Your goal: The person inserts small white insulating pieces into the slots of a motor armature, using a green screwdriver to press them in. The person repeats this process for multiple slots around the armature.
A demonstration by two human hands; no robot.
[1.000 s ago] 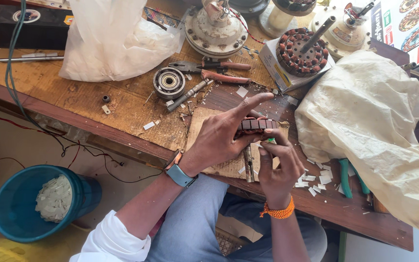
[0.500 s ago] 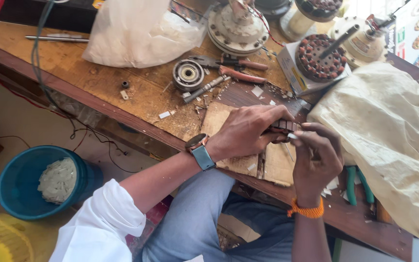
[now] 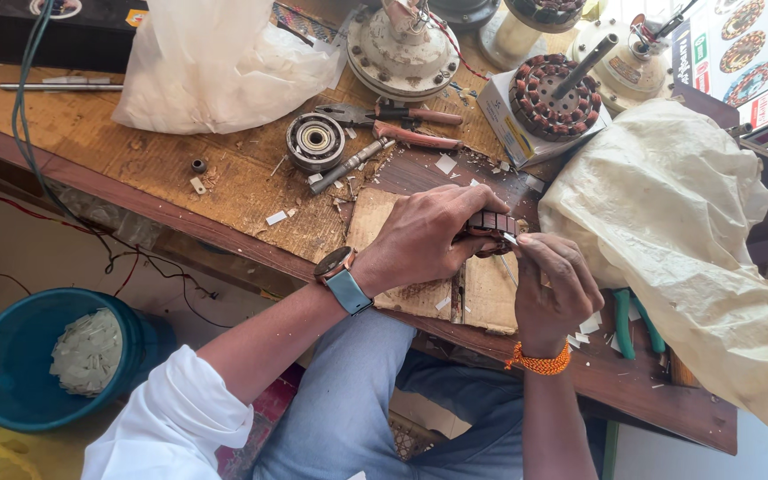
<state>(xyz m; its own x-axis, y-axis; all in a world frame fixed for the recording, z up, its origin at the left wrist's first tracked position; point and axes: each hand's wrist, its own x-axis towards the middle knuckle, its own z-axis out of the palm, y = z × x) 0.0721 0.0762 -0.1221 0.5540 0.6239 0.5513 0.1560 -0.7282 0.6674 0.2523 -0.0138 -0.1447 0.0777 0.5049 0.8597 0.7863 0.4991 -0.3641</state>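
Since the earlier frame your left hand [image 3: 424, 236] has closed over the stator core [image 3: 493, 226], gripping it, while your right hand [image 3: 551, 283] pinches its edge above the tabletop [image 3: 224, 187].

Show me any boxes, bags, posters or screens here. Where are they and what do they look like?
Small box: back of the bench, under a copper-wound motor core; white with blue and yellow print.
Poster: top right corner; red and white, with pictures of round coils.
Clear plastic bag: top left of the bench, crumpled.
Cream plastic bag: right side, big and wrinkled.
Watch: left wrist; round face, blue strap.
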